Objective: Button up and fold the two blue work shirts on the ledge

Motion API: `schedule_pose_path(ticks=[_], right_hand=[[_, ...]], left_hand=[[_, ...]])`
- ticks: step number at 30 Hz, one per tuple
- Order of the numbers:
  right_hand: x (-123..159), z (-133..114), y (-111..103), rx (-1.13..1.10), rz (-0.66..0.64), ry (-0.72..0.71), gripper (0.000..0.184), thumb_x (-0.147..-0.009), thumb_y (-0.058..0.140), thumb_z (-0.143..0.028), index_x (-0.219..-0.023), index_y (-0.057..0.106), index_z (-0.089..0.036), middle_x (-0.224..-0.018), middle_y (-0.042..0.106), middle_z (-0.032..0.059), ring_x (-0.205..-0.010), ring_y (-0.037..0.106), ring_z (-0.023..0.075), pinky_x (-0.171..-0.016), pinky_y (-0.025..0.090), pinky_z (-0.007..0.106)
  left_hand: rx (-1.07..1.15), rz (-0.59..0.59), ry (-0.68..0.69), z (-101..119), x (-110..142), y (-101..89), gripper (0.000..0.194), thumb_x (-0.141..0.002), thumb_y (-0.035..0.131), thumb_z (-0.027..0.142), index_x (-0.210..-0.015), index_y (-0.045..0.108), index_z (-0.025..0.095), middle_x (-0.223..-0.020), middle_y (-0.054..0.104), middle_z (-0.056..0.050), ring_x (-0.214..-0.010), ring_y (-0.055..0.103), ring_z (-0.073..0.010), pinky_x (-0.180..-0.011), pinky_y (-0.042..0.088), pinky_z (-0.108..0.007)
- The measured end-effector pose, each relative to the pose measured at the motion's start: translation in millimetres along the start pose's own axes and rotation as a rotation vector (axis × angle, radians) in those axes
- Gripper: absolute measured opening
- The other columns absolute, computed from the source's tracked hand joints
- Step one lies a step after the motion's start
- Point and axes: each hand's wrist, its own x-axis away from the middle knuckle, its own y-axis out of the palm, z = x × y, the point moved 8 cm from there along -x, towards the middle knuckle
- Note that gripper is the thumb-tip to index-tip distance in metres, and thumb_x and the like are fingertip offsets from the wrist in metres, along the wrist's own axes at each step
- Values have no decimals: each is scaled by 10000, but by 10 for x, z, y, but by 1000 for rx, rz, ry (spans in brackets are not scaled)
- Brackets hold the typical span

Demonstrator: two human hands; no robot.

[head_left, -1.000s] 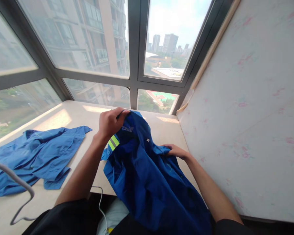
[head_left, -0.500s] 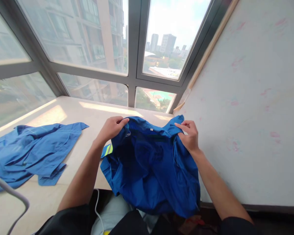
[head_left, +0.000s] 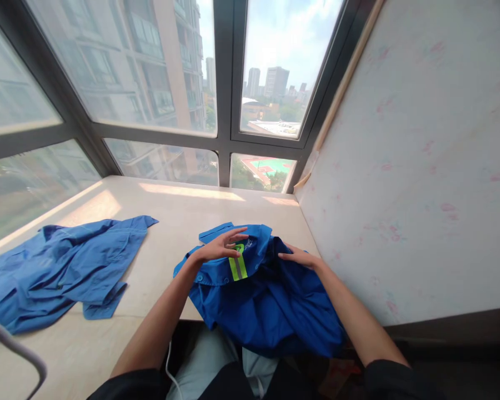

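Note:
A dark blue work shirt point(head_left: 258, 300) with a yellow-green reflective stripe point(head_left: 237, 268) lies crumpled at the near edge of the pale wooden table point(head_left: 183, 208), partly hanging off toward my lap. My left hand point(head_left: 223, 248) rests flat on the shirt's upper part, fingers stretched out, just above the stripe. My right hand point(head_left: 299, 256) lies flat on the cloth to the right, fingers extended and pointing left. Neither hand grips the fabric.
A second, lighter blue shirt point(head_left: 54, 269) lies spread out on the table's left side. A grey curved hanger point(head_left: 19, 350) pokes in at the lower left. Windows run along the table's far side, and a pale wall point(head_left: 400, 166) closes the right.
Both hands held the shirt up by its collar area earlier. The shirt has since come down onto the table, and both hands have let go and now lie flat on it.

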Motion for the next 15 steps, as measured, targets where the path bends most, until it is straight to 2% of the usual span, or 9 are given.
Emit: schedule_pose_path(ticks=[2,4,6,7,9,12,15], right_hand=[[21,115,-20,59,58,19,793,-740,723,-608,-1408,496,-245,-1363,589,91,-1260,539,313,-1067,421,458],[43,260,-137,255,207,136,775,-673,778,-587,-1321,568,-216,-1291,632,121,-1238,546,356,-1048,410,486],[85,365,-256,478,348,294,714,-646,785,-582,-1220,625,-189,-1218,663,151,-1202,564,392,-1019,405,506],[104,387,-289,554,398,354,660,-648,776,-582,-1159,654,-182,-1179,677,160,-1177,579,401,-1000,410,507],[110,381,-275,559,450,388,513,-633,785,-541,-990,708,-181,-1088,705,165,-1130,602,407,-966,424,492],[63,310,-169,367,473,323,293,-556,834,-429,-694,700,-209,-887,736,108,-1040,640,372,-915,457,430],[2,199,-163,198,506,253,259,-598,790,-435,-653,686,-204,-736,719,58,-877,680,302,-798,508,365]], left_hand=[[-298,74,-171,-352,95,-128,1034,-712,703,358,-1577,150,237,-1597,258,-135,-1486,208,-317,-1179,248,-493],[-591,81,-415,-734,229,-229,1238,-579,794,355,-1583,86,195,-1616,155,-182,-1495,64,-398,-1175,162,-586],[-742,26,-534,-991,328,-229,1310,-523,832,409,-1578,92,175,-1603,165,-222,-1482,110,-426,-1159,198,-592],[-782,10,-549,-1062,352,-209,1253,-554,820,441,-1571,141,169,-1581,232,-235,-1461,209,-423,-1143,259,-563],[-832,48,-544,-1104,358,-182,950,-712,720,439,-1524,306,169,-1473,437,-228,-1345,446,-386,-1065,393,-485],[-817,264,-532,-998,337,-247,455,-881,502,309,-1310,576,182,-1203,661,-173,-1127,627,-334,-941,475,-429],[-531,538,-449,-848,357,-431,319,-907,439,325,-1033,679,157,-1048,713,-124,-1026,659,-289,-892,498,-376]])
